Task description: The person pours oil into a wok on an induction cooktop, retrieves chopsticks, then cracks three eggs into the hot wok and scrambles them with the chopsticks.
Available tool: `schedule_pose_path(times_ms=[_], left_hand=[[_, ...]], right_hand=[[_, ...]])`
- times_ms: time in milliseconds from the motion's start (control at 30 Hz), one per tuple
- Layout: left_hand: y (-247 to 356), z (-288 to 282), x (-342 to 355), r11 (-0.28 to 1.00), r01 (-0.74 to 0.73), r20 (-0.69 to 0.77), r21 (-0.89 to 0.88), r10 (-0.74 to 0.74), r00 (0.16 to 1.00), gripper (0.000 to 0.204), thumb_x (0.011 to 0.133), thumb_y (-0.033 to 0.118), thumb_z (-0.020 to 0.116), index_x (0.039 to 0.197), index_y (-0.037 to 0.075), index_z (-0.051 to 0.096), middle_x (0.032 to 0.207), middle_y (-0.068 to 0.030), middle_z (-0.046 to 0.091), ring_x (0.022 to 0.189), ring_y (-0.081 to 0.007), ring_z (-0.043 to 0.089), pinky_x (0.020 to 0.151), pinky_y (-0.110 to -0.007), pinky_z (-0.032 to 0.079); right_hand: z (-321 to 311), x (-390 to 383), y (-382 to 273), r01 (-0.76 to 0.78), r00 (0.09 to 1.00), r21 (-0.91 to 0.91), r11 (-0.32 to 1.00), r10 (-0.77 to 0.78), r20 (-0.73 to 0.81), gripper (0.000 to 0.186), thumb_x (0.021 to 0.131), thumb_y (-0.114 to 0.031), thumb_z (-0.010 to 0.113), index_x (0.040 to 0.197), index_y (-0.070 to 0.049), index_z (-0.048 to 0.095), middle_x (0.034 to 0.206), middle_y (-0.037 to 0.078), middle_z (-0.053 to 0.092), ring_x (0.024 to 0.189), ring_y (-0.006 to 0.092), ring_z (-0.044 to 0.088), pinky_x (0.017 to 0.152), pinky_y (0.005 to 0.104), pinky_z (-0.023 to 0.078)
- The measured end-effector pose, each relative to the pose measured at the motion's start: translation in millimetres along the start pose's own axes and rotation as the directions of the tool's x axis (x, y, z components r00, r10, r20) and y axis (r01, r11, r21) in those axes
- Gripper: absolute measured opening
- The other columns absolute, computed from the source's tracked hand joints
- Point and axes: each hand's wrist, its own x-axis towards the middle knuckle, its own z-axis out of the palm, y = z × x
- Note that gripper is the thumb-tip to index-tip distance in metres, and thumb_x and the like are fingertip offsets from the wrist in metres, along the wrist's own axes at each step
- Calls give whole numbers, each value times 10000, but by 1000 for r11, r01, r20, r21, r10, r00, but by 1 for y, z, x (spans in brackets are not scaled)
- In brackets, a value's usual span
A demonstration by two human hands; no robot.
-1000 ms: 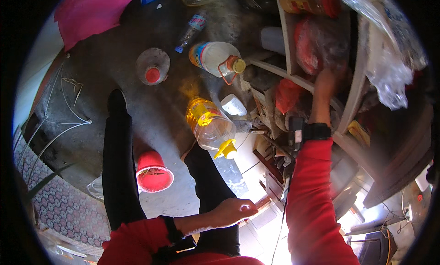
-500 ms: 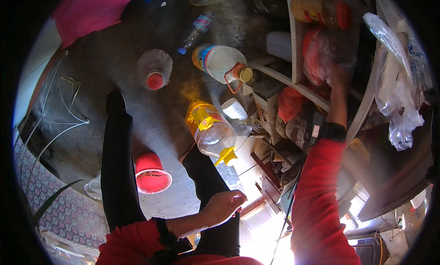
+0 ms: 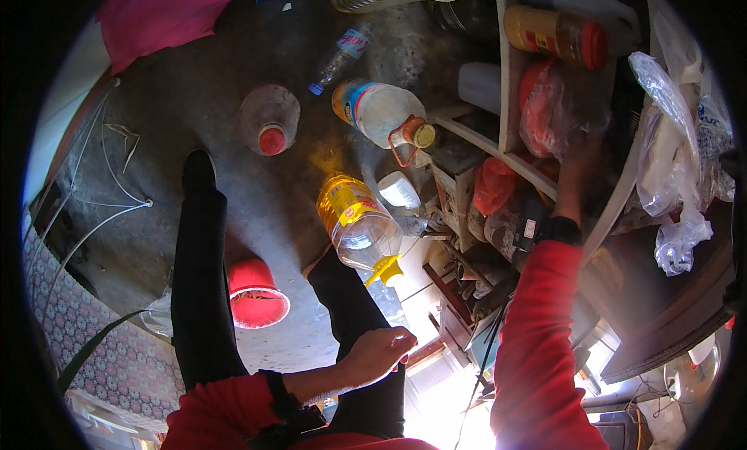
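Note:
My right hand (image 3: 577,164) reaches into a wooden shelf unit at the right, blurred and in shadow. It is at the lower side of a red item wrapped in a clear plastic bag (image 3: 548,112); whether the fingers grip the bag cannot be made out. Just above lies a jar with a red lid (image 3: 554,36), on its side. Over my right thigh, my left hand (image 3: 379,353) is closed with curled fingers, and its inside is hidden. In front of that leg stands a big oil bottle with a yellow cap (image 3: 359,220), partly filled with yellow liquid.
On the floor are a large bottle with an orange handle (image 3: 385,112), a red-capped bottle (image 3: 270,119), a small blue-capped bottle (image 3: 340,57) and a red bucket (image 3: 257,294). A shelf post (image 3: 510,69) borders the reach. Clear plastic bags (image 3: 673,162) hang at the right.
The view has shifted slightly. Inside the shelf, my right hand has moved a little nearer to me and become blurred, still by the wrapped red item. My left hand stays in place.

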Motion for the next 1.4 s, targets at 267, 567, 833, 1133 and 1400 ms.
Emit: schedule_pose_path(times_ms=[267, 567, 833, 1133, 1400], left_hand=[[-4, -3, 1, 1000, 12, 12, -18, -12, 1000, 323, 1018, 327, 509, 1087, 48, 657, 806, -63, 688, 635, -150, 652, 627, -290, 517], [-3, -6, 1, 998, 51, 10, -41, -50, 999, 356, 1013, 354, 519, 1092, 34, 654, 791, -66, 684, 620, -141, 641, 613, -285, 513], [-2, -8, 1, 999, 33, 7, -35, -33, 999, 352, 1010, 349, 515, 1082, 35, 658, 781, -67, 679, 611, -148, 640, 611, -290, 509], [-1, -13, 2, 998, 38, 8, -57, -38, 999, 347, 1010, 345, 501, 1069, 40, 656, 777, -60, 673, 615, -147, 639, 615, -298, 499], [1, -14, 7, 996, 47, 17, -75, -46, 999, 341, 1019, 336, 488, 1069, 38, 649, 792, -61, 676, 614, -152, 642, 617, -294, 499]], right_hand=[[35, 37, -3, -86, 987, 319, 944, 38, 154, 410, 958, -331, 525, 1206, -40, 676, 1173, 215, 677, 1045, 367, 664, 928, 434, 520], [7, 26, -32, 138, 985, 294, 946, -163, 59, 438, 987, -338, 460, 1268, -57, 644, 1250, 223, 640, 1147, 359, 622, 1004, 428, 469], [29, 31, -16, -293, 924, 215, 932, 218, 313, 443, 992, -340, 462, 1270, -43, 637, 1242, 223, 642, 1122, 349, 630, 995, 408, 475], [32, 38, -28, -64, 977, 345, 936, -10, 211, 431, 987, -323, 475, 1271, -37, 627, 1242, 219, 638, 1122, 341, 627, 994, 403, 476], [25, 49, -37, 20, 969, 408, 913, -118, 216, 422, 982, -309, 487, 1272, -31, 618, 1242, 216, 635, 1122, 334, 625, 993, 398, 477]])
